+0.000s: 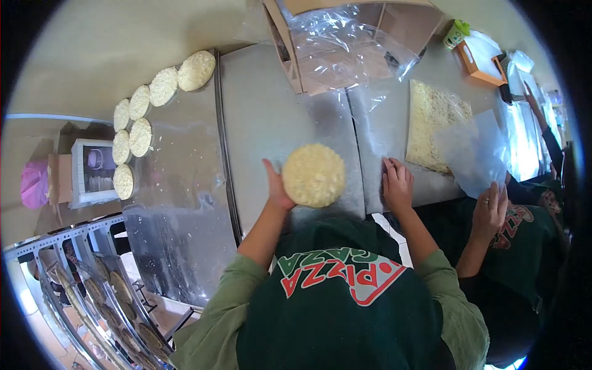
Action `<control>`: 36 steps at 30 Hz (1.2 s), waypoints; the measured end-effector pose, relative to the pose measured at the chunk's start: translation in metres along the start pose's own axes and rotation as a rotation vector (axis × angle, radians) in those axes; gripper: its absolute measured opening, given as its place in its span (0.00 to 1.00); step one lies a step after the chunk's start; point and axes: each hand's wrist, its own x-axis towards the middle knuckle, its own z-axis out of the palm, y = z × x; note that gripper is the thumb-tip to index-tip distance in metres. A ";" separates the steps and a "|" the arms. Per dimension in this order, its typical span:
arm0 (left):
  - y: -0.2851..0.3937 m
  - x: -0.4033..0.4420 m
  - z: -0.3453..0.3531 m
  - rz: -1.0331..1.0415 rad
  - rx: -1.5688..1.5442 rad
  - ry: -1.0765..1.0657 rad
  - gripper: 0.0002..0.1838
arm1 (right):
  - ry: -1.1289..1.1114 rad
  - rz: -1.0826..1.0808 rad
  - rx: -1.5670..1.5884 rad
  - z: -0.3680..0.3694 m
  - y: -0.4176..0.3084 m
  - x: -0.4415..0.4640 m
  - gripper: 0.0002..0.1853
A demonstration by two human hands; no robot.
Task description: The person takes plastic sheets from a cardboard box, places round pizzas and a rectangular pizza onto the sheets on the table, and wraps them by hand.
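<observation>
A round, pale cheese-topped base [314,176] rests on my left hand [279,188], whose thumb sticks out at its left while the other fingers are hidden under it. Over the metal table's front edge, my right hand [398,184] touches the surface with its fingers slightly bent and apart, holding nothing. The metal table [271,105] lies beneath both hands. Between the round base and my right hand runs a dark seam in the tabletop.
Several round bases [140,137] lie at the left. An open cardboard box [407,28] with clear plastic stands at the back. On the right, a co-worker's hand [491,208] is near a plastic sheet [478,148] and a rectangular base [428,126]. A rack [92,237] stands lower left.
</observation>
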 end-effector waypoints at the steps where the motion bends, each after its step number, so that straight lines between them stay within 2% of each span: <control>1: -0.011 0.009 0.011 -0.018 0.023 -0.020 0.56 | 0.003 -0.005 0.003 0.001 0.002 0.000 0.21; 6: -0.036 0.037 0.023 -0.007 0.250 0.093 0.55 | -0.002 -0.017 0.099 -0.002 0.008 0.000 0.22; 9: -0.028 0.037 0.004 0.312 0.633 0.085 0.47 | 0.008 0.025 0.134 -0.003 0.010 -0.004 0.21; 12: -0.006 0.004 -0.008 0.467 1.080 0.411 0.35 | 0.016 0.093 0.131 -0.003 0.001 -0.013 0.21; 15: 0.029 -0.023 -0.021 1.058 2.008 0.896 0.26 | 0.094 0.164 0.085 -0.007 -0.021 -0.012 0.22; 18: 0.033 -0.042 -0.027 0.818 2.312 1.046 0.20 | 0.219 0.295 0.076 0.008 -0.005 -0.003 0.24; 19: 0.035 -0.042 -0.032 0.773 2.256 0.937 0.19 | 0.264 0.352 0.087 0.008 -0.004 0.002 0.25; 20: 0.033 -0.038 -0.039 0.726 2.198 0.828 0.18 | 0.185 0.462 0.038 0.005 -0.003 0.001 0.25; 21: 0.030 -0.034 -0.042 0.681 2.136 0.719 0.17 | 0.164 0.473 0.005 0.004 -0.004 0.000 0.25; 22: 0.027 -0.029 -0.045 0.775 2.009 0.730 0.18 | 0.146 0.484 -0.030 0.002 -0.002 0.000 0.25; 24: 0.015 -0.033 -0.032 0.715 1.198 0.783 0.21 | 0.157 0.494 -0.068 0.003 0.004 -0.001 0.25; 25: 0.009 -0.040 -0.021 0.657 0.800 0.779 0.23 | 0.108 0.566 0.025 0.002 0.004 0.000 0.24; 27: 0.006 -0.056 -0.021 0.487 1.029 0.755 0.27 | 0.018 0.705 0.221 0.001 0.007 0.007 0.22; 28: 0.007 -0.062 -0.021 0.400 1.145 0.739 0.30 | 0.041 0.655 0.186 0.005 0.015 0.008 0.21; 30: 0.010 -0.062 -0.037 0.338 1.172 0.546 0.33 | 0.080 0.561 0.119 0.009 0.025 0.007 0.20; 32: 0.006 -0.051 -0.045 0.303 1.129 0.387 0.36 | 0.050 0.605 0.313 0.001 0.028 0.010 0.19; 34: -0.006 -0.039 0.003 0.298 1.021 0.261 0.38 | 0.057 0.656 0.495 0.001 0.036 0.010 0.17; 36: -0.029 -0.025 0.043 0.249 1.111 0.176 0.39 | 0.105 0.712 0.665 0.021 0.060 0.008 0.16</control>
